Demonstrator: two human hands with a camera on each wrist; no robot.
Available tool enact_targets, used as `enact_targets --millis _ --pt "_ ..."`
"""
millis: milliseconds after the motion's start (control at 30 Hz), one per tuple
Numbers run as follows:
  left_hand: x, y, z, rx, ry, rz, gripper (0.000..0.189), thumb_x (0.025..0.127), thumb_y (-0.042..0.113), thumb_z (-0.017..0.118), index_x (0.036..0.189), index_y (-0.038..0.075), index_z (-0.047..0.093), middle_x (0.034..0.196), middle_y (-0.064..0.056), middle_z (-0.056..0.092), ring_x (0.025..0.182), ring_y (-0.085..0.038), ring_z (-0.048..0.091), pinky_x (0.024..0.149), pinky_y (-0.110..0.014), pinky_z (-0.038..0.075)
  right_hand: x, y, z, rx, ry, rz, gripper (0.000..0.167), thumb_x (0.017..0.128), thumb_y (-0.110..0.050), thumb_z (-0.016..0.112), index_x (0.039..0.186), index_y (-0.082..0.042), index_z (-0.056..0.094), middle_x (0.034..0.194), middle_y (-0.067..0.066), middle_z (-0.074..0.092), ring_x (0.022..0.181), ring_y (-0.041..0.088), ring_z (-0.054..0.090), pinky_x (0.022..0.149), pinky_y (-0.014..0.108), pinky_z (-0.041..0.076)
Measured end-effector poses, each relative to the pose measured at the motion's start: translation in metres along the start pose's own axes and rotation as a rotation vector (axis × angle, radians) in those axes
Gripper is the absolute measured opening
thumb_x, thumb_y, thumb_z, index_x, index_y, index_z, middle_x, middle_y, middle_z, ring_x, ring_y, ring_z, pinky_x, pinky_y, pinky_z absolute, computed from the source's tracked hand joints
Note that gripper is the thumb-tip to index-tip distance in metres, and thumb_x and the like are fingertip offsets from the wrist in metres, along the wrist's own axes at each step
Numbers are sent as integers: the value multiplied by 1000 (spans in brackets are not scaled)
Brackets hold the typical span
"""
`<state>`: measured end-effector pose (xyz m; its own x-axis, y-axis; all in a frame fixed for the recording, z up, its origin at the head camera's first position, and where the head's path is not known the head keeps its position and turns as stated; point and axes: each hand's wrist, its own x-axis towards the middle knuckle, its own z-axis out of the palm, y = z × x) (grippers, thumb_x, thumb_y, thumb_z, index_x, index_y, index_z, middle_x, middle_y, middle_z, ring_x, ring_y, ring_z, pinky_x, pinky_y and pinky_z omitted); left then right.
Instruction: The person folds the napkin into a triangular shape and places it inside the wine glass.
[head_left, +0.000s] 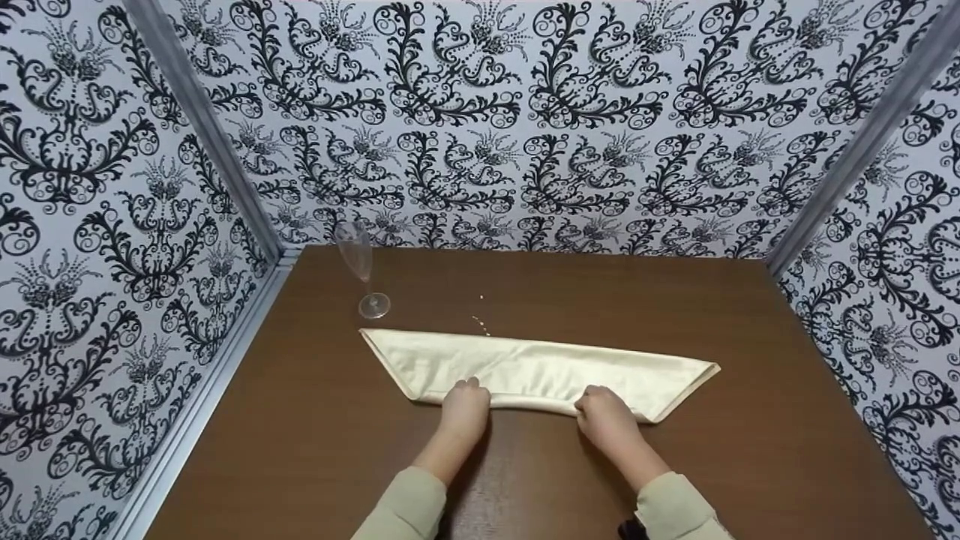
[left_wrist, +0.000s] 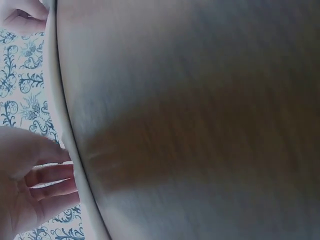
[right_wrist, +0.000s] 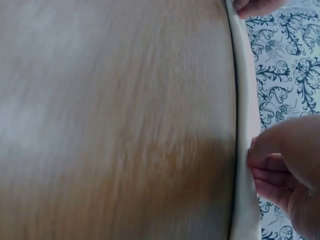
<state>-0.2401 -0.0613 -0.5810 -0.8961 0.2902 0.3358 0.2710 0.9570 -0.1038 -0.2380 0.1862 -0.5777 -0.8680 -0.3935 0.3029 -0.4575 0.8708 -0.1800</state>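
Note:
A cream cloth napkin (head_left: pixel 540 367), folded into a long trapezoid with pointed ends, lies across the wooden table. Its near edge forms a rounded roll or fold. My left hand (head_left: pixel 465 409) grips that edge left of the middle, fingers curled over it. My right hand (head_left: pixel 604 412) grips the same edge further right, and the stretch between the two hands bows slightly toward me. In the left wrist view, the left thumb and fingers (left_wrist: pixel 52 187) meet the cloth's edge. The right wrist view shows the right fingers (right_wrist: pixel 272 175) pinching the pale fold.
An upright clear champagne flute (head_left: pixel 360 259) stands at the back left, just beyond the napkin's left corner. Small white specks (head_left: pixel 481 324) dot the table (head_left: pixel 570 300) behind the cloth. Black-and-white patterned walls (head_left: pixel 480 127) enclose the table at the back and sides.

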Motion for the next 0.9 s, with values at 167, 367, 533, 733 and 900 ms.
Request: enact_targets --millis 167,367,533,733,900 --pt "-4 -3 -5 -61 -8 68 14 72 2 75 63 8 67 68 -7 54 61 -23 56 52 -30 52 -6 -1 -3 1 -43 9 27 70 1 71 57 -14 53 65 -2 41 59 19 45 55 36 41" --pt "-10 -5 -9 -59 -41 109 17 71 -5 73 64 8 65 66 -6 52 61 -23 55 53 -30 51 -12 -6 -4 -59 -48 -3 30 68 5 72 56 -13 51 63 -1 41 59 22 49 54 36 43" --pt "-14 -2 -13 -62 -61 81 16 73 -7 70 66 7 64 68 -7 52 62 -23 55 53 -30 52 -12 -10 -3 -117 9 -27 32 65 8 67 53 -13 47 58 1 41 53 24 50 49 37 43" --pt "-14 0 -15 -61 -44 32 18 74 -8 69 65 6 63 68 -8 53 61 -22 55 50 -31 52 -8 -9 -1 -119 48 -15 31 67 9 64 54 -12 46 55 3 42 47 25 47 44 38 40" --pt "-12 -9 -14 -58 -112 28 19 75 -9 72 66 7 67 68 -7 56 61 -22 58 53 -31 53 -8 -7 1 -118 57 -1 28 73 9 67 59 -10 53 56 4 46 49 24 50 44 37 43"
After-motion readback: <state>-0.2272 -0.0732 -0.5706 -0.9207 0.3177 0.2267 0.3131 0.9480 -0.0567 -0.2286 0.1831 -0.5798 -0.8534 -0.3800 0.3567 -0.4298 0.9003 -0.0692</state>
